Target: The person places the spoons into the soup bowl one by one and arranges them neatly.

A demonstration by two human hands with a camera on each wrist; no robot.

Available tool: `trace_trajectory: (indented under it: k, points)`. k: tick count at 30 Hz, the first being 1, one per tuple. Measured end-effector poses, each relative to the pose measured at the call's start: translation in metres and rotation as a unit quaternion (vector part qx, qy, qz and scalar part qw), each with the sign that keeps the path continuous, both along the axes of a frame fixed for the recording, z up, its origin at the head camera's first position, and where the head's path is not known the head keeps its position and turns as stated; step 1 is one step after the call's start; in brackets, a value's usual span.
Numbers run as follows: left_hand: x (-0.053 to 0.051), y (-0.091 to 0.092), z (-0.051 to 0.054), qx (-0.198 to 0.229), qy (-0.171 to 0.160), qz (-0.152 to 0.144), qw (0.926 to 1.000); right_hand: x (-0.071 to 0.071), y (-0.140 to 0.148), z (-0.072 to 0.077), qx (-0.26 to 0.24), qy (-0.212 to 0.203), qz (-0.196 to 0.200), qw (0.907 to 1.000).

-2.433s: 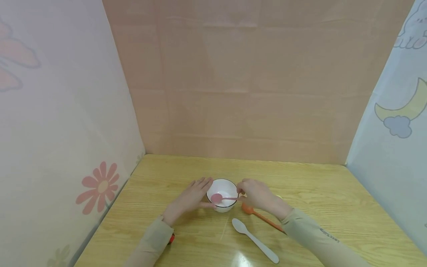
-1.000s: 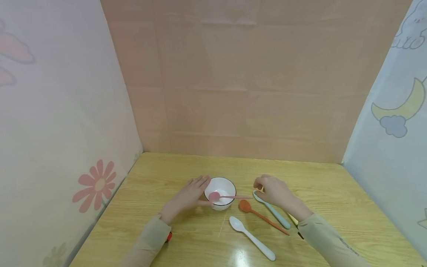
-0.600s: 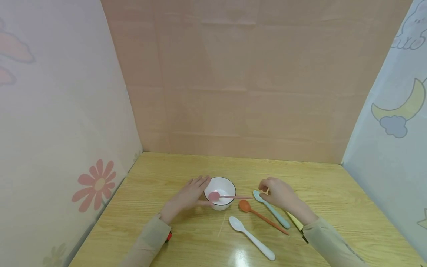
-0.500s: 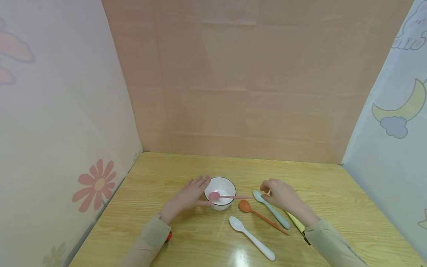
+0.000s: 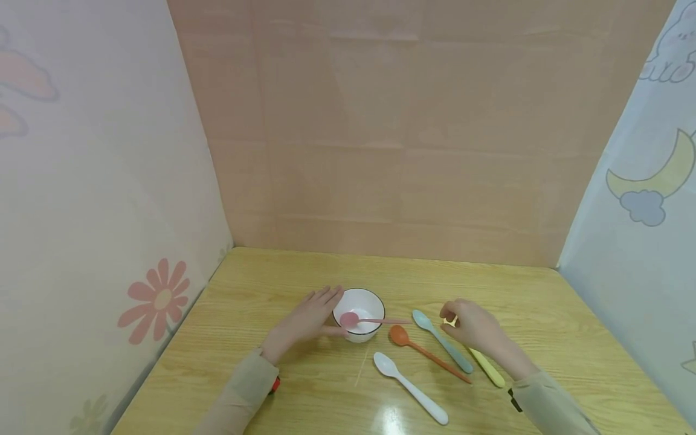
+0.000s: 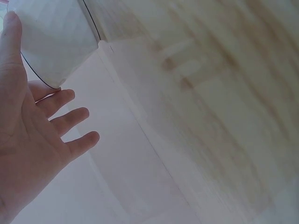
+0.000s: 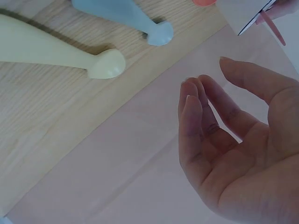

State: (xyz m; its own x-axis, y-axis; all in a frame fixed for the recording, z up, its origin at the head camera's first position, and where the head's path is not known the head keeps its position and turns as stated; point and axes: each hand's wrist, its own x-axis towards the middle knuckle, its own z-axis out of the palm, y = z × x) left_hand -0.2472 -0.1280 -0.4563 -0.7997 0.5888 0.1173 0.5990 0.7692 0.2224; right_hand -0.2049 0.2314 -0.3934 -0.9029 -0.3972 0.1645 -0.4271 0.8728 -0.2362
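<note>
A white bowl (image 5: 361, 337) with a dark rim stands on the table, a pink spoon (image 5: 350, 320) lying across it, handle over the right rim. My left hand (image 5: 304, 317) rests on the bowl's left side, thumb and forefinger spread; the left wrist view shows the hand (image 6: 32, 126) touching the bowl (image 6: 56, 37). My right hand (image 5: 478, 329) hovers above the yellow spoon (image 5: 487, 367), hiding its bowl end. In the right wrist view that hand (image 7: 238, 140) is empty, fingers loosely bent, beside the yellow spoon (image 7: 107, 64) and the light blue spoon (image 7: 160, 32).
Left of my right hand lies the light blue spoon (image 5: 443, 341) on the table (image 5: 272, 272). An orange spoon (image 5: 426, 353) and a white spoon (image 5: 410, 386) lie nearer the front. A pink-beige backdrop (image 5: 380, 151) and patterned side panels enclose the table.
My right hand let go of the pink spoon, leaving it across the bowl, and moved right past the light blue spoon to the yellow one. My left hand stayed at the bowl.
</note>
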Motion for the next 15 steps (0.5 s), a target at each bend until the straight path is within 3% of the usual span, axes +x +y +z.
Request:
trace_trajectory:
  k: [15]
  points:
    - [-0.002,-0.002,-0.002,0.001,0.002,-0.003,1.0,0.009,0.023,-0.015,-0.019,-0.025,-0.034,0.999]
